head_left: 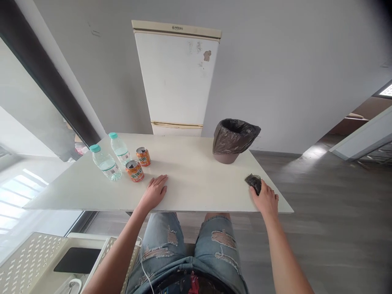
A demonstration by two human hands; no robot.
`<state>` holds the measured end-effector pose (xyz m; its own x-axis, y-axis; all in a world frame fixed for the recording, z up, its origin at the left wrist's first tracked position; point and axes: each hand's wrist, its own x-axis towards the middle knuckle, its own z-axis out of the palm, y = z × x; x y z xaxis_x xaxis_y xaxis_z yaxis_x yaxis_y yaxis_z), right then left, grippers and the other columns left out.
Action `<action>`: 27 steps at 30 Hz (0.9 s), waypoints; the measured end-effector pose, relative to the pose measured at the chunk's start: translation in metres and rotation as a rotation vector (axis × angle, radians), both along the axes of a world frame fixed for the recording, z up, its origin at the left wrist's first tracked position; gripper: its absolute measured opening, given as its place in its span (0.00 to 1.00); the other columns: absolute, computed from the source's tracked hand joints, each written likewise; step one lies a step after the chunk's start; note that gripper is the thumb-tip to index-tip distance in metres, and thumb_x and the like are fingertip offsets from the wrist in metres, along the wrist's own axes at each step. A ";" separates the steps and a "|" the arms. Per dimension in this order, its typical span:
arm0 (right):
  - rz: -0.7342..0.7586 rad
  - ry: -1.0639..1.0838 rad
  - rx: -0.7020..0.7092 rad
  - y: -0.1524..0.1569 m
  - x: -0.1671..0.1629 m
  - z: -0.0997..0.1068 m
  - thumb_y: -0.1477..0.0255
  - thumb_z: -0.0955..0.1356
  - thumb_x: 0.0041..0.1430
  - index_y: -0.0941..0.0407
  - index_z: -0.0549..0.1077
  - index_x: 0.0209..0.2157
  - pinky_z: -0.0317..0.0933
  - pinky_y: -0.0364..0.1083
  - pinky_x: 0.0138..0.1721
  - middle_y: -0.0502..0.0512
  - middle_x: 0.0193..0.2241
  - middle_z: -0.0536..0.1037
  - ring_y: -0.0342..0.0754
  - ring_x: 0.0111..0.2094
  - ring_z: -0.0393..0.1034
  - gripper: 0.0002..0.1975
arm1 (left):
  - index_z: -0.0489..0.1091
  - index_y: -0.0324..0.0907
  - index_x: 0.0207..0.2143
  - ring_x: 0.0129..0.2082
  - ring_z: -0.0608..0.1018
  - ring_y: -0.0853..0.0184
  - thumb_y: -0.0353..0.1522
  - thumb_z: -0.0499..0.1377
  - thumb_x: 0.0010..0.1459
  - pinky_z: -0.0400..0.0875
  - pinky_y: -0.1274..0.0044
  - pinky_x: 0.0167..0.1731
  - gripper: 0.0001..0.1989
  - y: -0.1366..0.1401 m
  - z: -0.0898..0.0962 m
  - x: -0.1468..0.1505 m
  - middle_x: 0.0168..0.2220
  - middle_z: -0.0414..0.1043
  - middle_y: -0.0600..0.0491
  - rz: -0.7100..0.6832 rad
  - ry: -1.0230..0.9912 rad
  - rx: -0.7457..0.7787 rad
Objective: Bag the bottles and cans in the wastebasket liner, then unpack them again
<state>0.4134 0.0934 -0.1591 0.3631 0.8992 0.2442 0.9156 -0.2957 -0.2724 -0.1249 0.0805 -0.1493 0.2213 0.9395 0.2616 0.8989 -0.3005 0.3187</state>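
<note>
My left hand (155, 191) lies flat on the white table (190, 175), fingers stretched out and nothing in it. Just left of it stand two orange drink cans, the nearer can (134, 171) and the farther can (143, 157). Two clear plastic bottles with teal caps, a front bottle (105, 165) and a back bottle (121, 150), stand beyond the cans. At the right end of the table, my right hand (265, 199) is closed on a crumpled black plastic bag (254, 183). Behind it stands a small trash bin (226, 157) lined with a dark bag (231, 141).
A white fridge (177, 77) stands against the grey wall past the table. Below on the left is a cream perforated cart (33, 257) with a dark panel (78, 260). A white cable (142, 261) hangs by my leg. Wooden floor (321, 228) extends to the right.
</note>
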 end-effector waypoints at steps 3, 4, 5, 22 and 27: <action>-0.014 0.012 -0.005 0.000 0.000 0.000 0.45 0.52 0.69 0.61 0.47 0.76 0.51 0.69 0.67 0.76 0.67 0.67 0.73 0.66 0.62 0.45 | 0.66 0.43 0.69 0.72 0.66 0.54 0.34 0.47 0.71 0.58 0.53 0.71 0.26 0.000 0.001 0.000 0.70 0.67 0.44 -0.004 -0.007 0.002; -0.012 0.013 -0.011 0.000 -0.001 0.001 0.46 0.52 0.69 0.61 0.47 0.76 0.51 0.70 0.67 0.76 0.67 0.67 0.73 0.67 0.62 0.45 | 0.66 0.43 0.68 0.72 0.67 0.53 0.34 0.47 0.71 0.58 0.53 0.71 0.26 0.000 0.001 0.000 0.70 0.67 0.44 -0.004 -0.009 0.001; -0.008 0.011 -0.020 0.000 -0.001 0.001 0.46 0.52 0.69 0.60 0.47 0.76 0.50 0.70 0.67 0.75 0.67 0.66 0.73 0.67 0.61 0.45 | 0.66 0.43 0.68 0.72 0.67 0.53 0.34 0.47 0.71 0.58 0.53 0.71 0.26 0.000 0.001 0.000 0.70 0.67 0.44 -0.005 -0.010 -0.001; 0.017 -0.072 -0.070 0.003 0.002 -0.003 0.49 0.49 0.71 0.59 0.61 0.71 0.51 0.69 0.68 0.70 0.69 0.65 0.69 0.69 0.59 0.40 | 0.66 0.43 0.68 0.71 0.68 0.54 0.33 0.49 0.70 0.59 0.54 0.71 0.26 0.001 -0.001 -0.001 0.70 0.67 0.44 -0.007 -0.023 0.017; 0.013 -0.074 -0.095 0.003 0.002 -0.002 0.49 0.49 0.71 0.59 0.63 0.70 0.50 0.70 0.68 0.68 0.70 0.64 0.69 0.69 0.58 0.40 | 0.66 0.43 0.68 0.71 0.68 0.53 0.33 0.49 0.70 0.59 0.54 0.71 0.26 0.001 0.000 0.000 0.70 0.67 0.45 0.003 -0.033 0.011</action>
<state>0.4153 0.0963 -0.1614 0.3353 0.9242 0.1831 0.9361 -0.3049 -0.1752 -0.1250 0.0817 -0.1491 0.2100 0.9371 0.2790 0.8890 -0.3018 0.3445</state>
